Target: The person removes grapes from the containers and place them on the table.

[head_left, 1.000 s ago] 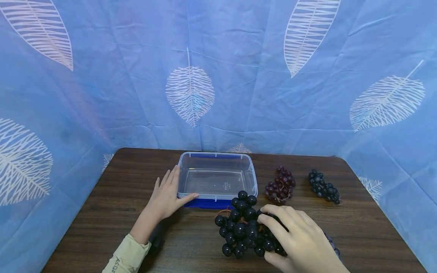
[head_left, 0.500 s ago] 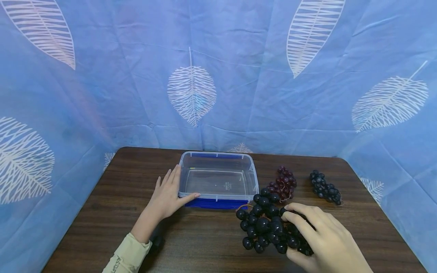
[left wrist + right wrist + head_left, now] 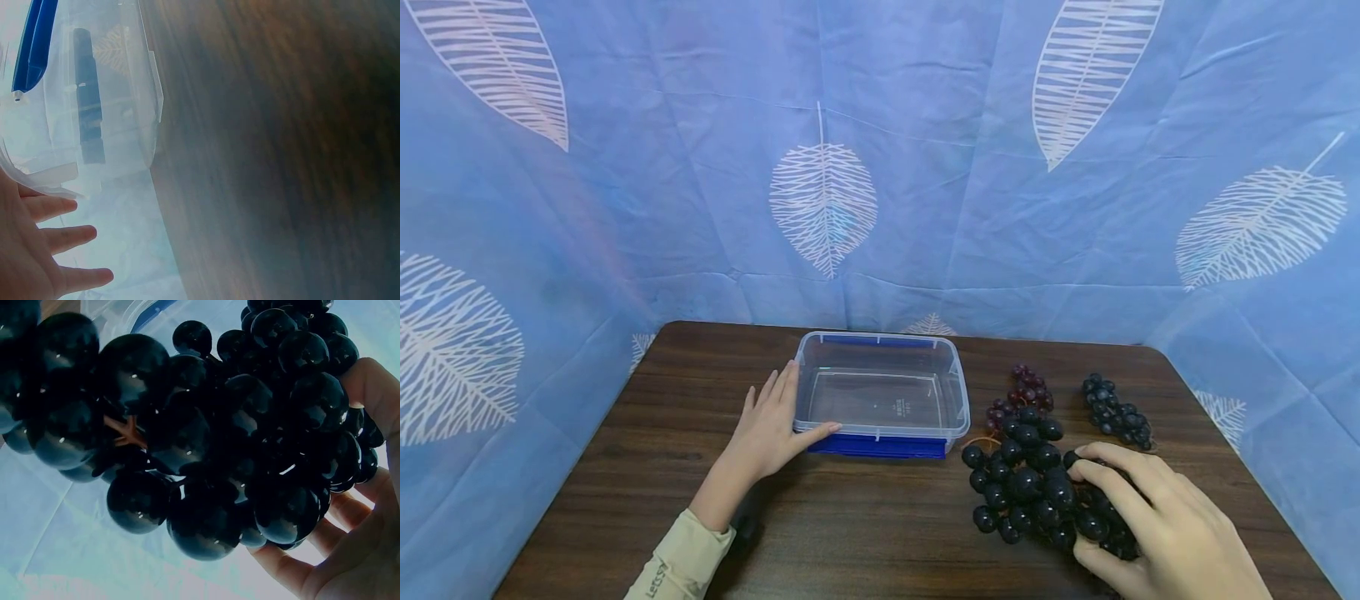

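Observation:
My right hand (image 3: pixel 1165 521) grips a large bunch of black grapes (image 3: pixel 1022 483) over the right front of the table. In the right wrist view the thumb and fingers curl round one end of the grapes (image 3: pixel 203 519). My left hand (image 3: pixel 767 425) rests with straight, spread fingers against the left side and near-left corner of a clear plastic box (image 3: pixel 880 400) with blue clips. The left wrist view shows that hand (image 3: pixel 37 244) touching the rim of the box (image 3: pixel 125 137). Nothing shows inside the box.
Behind the black grapes lies a small bunch of dark red grapes (image 3: pixel 1030 392), partly covered by them. A small dark blue bunch of grapes (image 3: pixel 1116 410) lies to its right. The brown wooden table (image 3: pixel 850 533) backs onto a blue leaf-patterned cloth (image 3: pixel 925 208).
My right hand has carried the black grapes to the right, away from the box's front, so they now overlap the red grapes in view. The left hand and box have stayed put.

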A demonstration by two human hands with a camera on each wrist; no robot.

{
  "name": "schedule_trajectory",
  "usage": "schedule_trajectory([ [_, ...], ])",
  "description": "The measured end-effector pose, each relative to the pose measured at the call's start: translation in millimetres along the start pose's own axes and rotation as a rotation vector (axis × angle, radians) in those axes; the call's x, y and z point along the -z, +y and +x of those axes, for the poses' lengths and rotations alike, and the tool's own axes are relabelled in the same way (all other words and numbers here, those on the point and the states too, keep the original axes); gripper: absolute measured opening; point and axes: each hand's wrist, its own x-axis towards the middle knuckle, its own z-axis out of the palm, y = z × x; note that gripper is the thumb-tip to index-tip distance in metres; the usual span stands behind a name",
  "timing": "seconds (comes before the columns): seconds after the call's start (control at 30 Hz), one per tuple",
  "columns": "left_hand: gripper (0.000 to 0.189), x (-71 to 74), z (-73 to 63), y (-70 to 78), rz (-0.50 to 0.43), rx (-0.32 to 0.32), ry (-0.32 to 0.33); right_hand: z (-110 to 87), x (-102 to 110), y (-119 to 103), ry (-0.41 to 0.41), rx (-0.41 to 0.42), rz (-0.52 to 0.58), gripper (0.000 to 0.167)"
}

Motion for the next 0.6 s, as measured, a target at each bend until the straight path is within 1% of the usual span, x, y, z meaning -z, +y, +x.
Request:
schedule_trajectory([
  [0.27, 0.120, -0.2, 0.9, 0.0, 0.004, 0.000, 0.005, -11.4, 7.2, 10.2, -0.011, -0.064, -0.069, 0.086],
  [0.4, 0.120, -0.1, 0.8, -0.1, 0.002, -0.002, 0.005, -14.9, 9.8, 16.2, -0.019, -0.092, -0.064, 0.086],
  [0.6, 0.119, -0.4, 0.4, -0.2, 0.003, -0.003, 0.007, -22.7, 12.1, 26.2, -0.039, -0.173, -0.052, 0.089],
])
